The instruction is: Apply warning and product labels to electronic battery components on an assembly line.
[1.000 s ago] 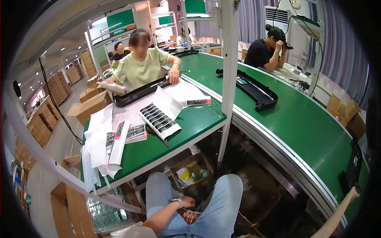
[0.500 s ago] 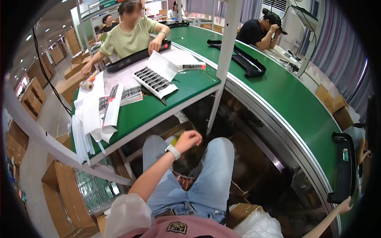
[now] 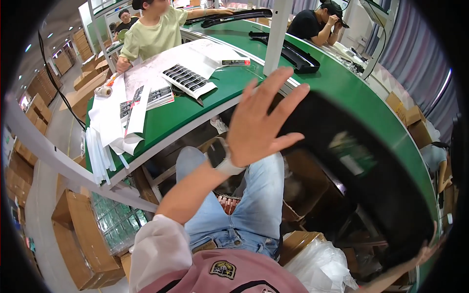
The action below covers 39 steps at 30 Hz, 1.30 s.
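A long black plastic housing point(image 3: 386, 200), blurred by motion, tilts across the right side, lifted over the belt's near edge. A small green circuit board point(image 3: 352, 155) shows on it. At its lower end, my right hand point(image 3: 424, 255) grips the housing; the fingers are partly hidden and smeared. My left hand point(image 3: 256, 124), with a watch at the wrist, is raised with fingers spread beside the housing's upper end. It holds nothing, and I cannot tell whether its fingertips touch the housing.
The curved green conveyor point(image 3: 342, 78) carries another black housing point(image 3: 293, 56) farther off. A white post point(image 3: 277, 36) stands by the green side table point(image 3: 161, 124), which holds label sheets point(image 3: 188, 80). A co-worker point(image 3: 156, 31) reaches to a housing point(image 3: 237, 17). Cardboard boxes point(image 3: 78, 239) stand at left.
My right hand has lifted the housing off the belt and swung it leftward. My left hand has risen from my lap and opened. The co-worker's housing has moved from the side table onto the belt.
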Available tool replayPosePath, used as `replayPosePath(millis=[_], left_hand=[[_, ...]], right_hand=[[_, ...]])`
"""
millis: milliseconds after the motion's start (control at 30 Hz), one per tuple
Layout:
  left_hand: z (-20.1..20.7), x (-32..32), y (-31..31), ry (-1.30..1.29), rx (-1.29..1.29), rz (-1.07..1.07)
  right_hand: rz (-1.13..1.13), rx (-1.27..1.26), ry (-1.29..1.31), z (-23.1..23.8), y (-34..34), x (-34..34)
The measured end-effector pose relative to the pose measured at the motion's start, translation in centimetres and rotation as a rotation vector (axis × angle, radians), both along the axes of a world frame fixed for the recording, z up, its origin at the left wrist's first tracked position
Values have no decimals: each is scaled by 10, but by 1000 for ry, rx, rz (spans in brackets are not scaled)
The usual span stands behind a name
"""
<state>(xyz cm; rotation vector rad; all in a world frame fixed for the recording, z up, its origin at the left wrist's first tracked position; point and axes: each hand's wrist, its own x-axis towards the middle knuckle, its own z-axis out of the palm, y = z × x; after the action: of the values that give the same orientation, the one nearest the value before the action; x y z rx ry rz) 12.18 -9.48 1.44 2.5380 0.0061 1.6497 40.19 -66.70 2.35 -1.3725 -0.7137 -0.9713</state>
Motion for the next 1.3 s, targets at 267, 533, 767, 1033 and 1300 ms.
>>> replayPosePath(millis=[267,533,767,1033,1300], left_hand=[[-29,-140,79,781,-393,-24],[-145,-186,51,662,-153,539],[-138,-188,39,706,-463,262],[-152,-180,45,163,-1079,212],[-160,-207,64,113,-1019,-161]], right_hand=[[587,-173,76,-113,256,-23],[1238,-549,498,-144,414,-57],[1045,-643,308,-108,441,-138],[1376,-649,775,-103,498,-235],[1449,-802,1085,-115,522,-242]])
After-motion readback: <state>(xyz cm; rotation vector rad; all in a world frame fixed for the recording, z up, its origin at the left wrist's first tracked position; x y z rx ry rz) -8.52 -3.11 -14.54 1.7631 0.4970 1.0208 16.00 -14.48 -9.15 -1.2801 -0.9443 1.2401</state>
